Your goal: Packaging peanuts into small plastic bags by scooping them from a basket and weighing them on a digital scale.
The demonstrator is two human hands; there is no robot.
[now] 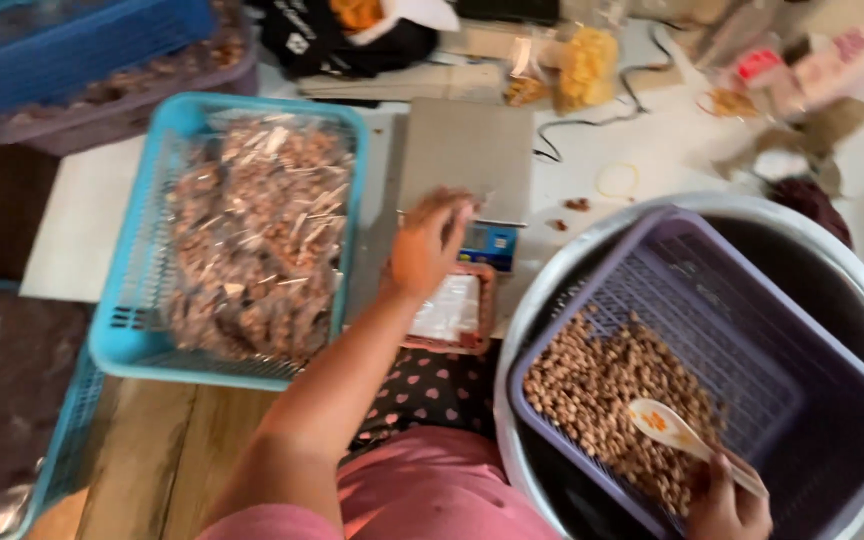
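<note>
My left hand (427, 240) reaches forward over the front edge of a flat grey weighing scale (467, 150), fingers curled; whether it holds anything is hidden by blur. Just below it lies a small tray with a clear packet (449, 310). My right hand (727, 505) grips the handle of a white plastic spoon (667, 428) that rests in a heap of brown nuts (602, 395). The nuts lie in a tilted purple basket (752, 330) set inside a big metal basin (552, 290).
A turquoise basket (137, 330) full of sealed clear nut packets sits to the left. A blue crate (82, 45) stands at far left back, another blue basket (62, 440) at lower left. Bags, a cable and scraps litter the white table (642, 150) behind.
</note>
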